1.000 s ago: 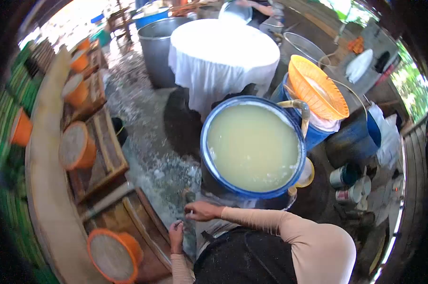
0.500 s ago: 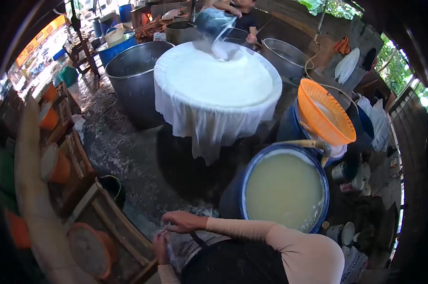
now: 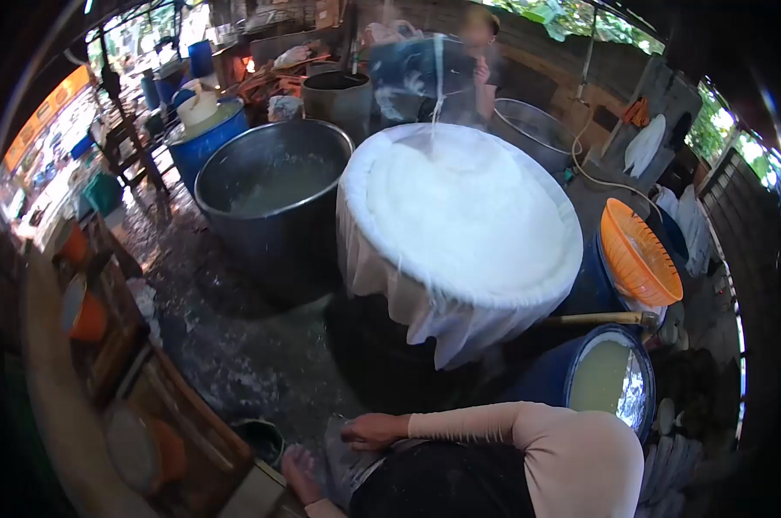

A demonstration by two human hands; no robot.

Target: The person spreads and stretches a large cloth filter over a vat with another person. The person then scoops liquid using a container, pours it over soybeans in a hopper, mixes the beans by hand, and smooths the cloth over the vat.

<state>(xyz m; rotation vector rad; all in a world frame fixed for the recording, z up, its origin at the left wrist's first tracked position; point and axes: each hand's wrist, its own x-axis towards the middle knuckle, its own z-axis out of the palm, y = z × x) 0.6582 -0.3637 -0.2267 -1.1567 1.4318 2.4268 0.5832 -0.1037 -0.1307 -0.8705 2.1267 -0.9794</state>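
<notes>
My right hand (image 3: 375, 431) is low in front of my dark apron (image 3: 442, 479), its fingers curled. Whatever it may hold is hidden. To the left and lower is my left hand (image 3: 300, 473), smeared by motion, so its fingers are unclear. A thin, pale, see-through sheet (image 3: 343, 457) hangs between the two hands; I cannot tell what grips it. Ahead stands a large round vat draped with white cloth (image 3: 425, 319), filled with white foamy liquid (image 3: 468, 207). Behind it a person (image 3: 485, 78) tips a dark bucket (image 3: 403, 82), and a thin white stream falls into the vat.
A big metal vat (image 3: 265, 129) stands left of the cloth-covered one. At right are a blue barrel of yellowish liquid (image 3: 602, 371) and an orange basket (image 3: 636, 250). Wooden racks (image 3: 192, 406) with orange-sided tubs line the left. The floor (image 3: 226, 337) looks wet.
The view has turned, shifting the vats right and down. My hands have moved apart from each other. The other person's bucket is tipped further, its pour thinned to a narrow stream.
</notes>
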